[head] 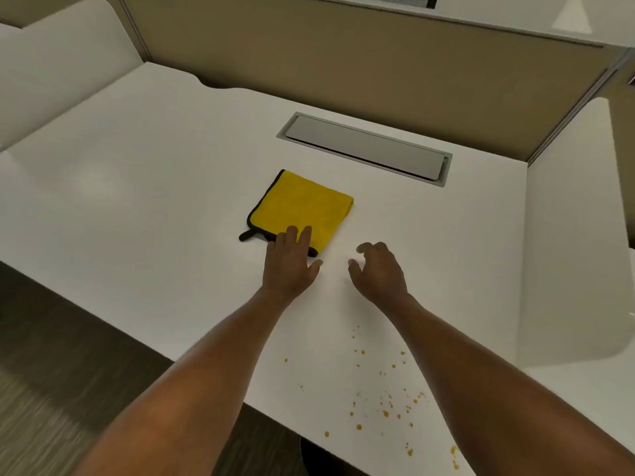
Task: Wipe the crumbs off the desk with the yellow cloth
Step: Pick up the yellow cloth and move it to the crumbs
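A folded yellow cloth (302, 209) with a dark trim and a small dark loop lies flat in the middle of the white desk (137, 187). My left hand (292, 262) is flat, fingers together and extended, its fingertips over the cloth's near edge. My right hand (376, 269) hovers just right of that, fingers curled and apart, holding nothing, a little short of the cloth. Orange crumbs (385, 400) are scattered on the desk near its front edge, between and under my forearms.
A grey cable-tray lid (364, 149) is set into the desk behind the cloth. Beige partition panels (343, 63) close off the back and right side. The desk's front edge runs diagonally, with dark carpet (51, 372) below at the left.
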